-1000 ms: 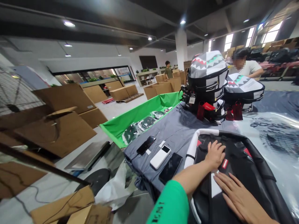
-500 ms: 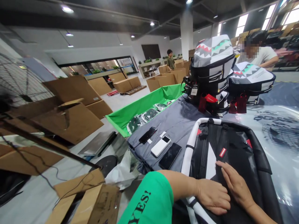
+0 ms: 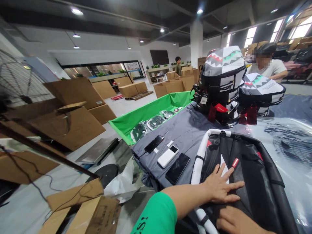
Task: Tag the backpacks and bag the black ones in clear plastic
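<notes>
A black backpack [image 3: 258,182] with white trim along its left side lies on the table in front of me. My left hand [image 3: 223,183], below a green sleeve, presses on it with fingers spread, over a white triangular patch [image 3: 224,172] and just below a small red label [image 3: 235,162]. Nearer the bottom edge, my right hand [image 3: 235,219] rests low on the backpack. Its fingers are curled together, and whatever may be under them is hidden.
Left of the backpack lie a white power bank [image 3: 168,156] and two dark phones [image 3: 177,168] [image 3: 154,144]. Stacked backpacks [image 3: 221,78] stand behind. A green bin [image 3: 146,112] holds plastic-wrapped items. An open carton [image 3: 95,211] sits at lower left. A co-worker [image 3: 268,65] is across the table.
My left hand has moved up the backpack and spread its fingers. My right hand has drawn down toward the bottom edge and curled its fingers. The view has tilted slightly upward.
</notes>
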Tool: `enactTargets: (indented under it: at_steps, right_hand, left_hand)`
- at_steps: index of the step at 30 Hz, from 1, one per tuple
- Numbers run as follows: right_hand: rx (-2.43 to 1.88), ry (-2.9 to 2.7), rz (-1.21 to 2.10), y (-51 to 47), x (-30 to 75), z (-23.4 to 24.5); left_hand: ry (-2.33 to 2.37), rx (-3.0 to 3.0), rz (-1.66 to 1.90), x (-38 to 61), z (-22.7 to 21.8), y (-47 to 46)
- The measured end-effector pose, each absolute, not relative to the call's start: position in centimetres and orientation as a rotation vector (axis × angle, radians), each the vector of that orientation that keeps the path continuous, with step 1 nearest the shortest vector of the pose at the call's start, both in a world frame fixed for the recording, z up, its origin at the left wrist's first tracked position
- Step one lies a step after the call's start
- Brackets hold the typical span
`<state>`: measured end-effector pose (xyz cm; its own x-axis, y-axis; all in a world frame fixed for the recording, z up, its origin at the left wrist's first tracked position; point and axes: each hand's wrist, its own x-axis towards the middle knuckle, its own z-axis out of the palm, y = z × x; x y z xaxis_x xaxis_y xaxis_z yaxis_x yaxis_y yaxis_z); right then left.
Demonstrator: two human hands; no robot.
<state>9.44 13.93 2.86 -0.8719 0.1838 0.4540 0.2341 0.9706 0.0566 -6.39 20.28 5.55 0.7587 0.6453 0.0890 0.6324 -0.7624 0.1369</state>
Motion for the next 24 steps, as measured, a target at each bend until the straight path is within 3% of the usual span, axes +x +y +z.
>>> enactTargets:
  at_steps: [3,9,16,21,24]
  right_hand:
    - [-0.072,-2.770,-0.252,15.0,9.9,1.3]
    - [-0.310,-2.760,0.071,15.1,9.6,2.3]
    - [-0.565,-2.577,-0.102,11.5,10.1,5.7]
    - [-1.526,-2.298,0.014,13.5,13.5,9.7]
    - [-1.844,-2.143,0.004,15.5,15.3,9.7]
  left_hand:
    - [1.042,2.854,0.251,-6.3,4.9,20.2]
    - [1.063,2.920,0.281,-6.2,4.7,21.0]
    - [1.118,2.888,0.170,-5.4,2.4,16.7]
    - [0.856,2.807,-0.048,-6.1,5.6,14.2]
    - [0.777,2.666,-0.218,-7.3,7.9,17.8]
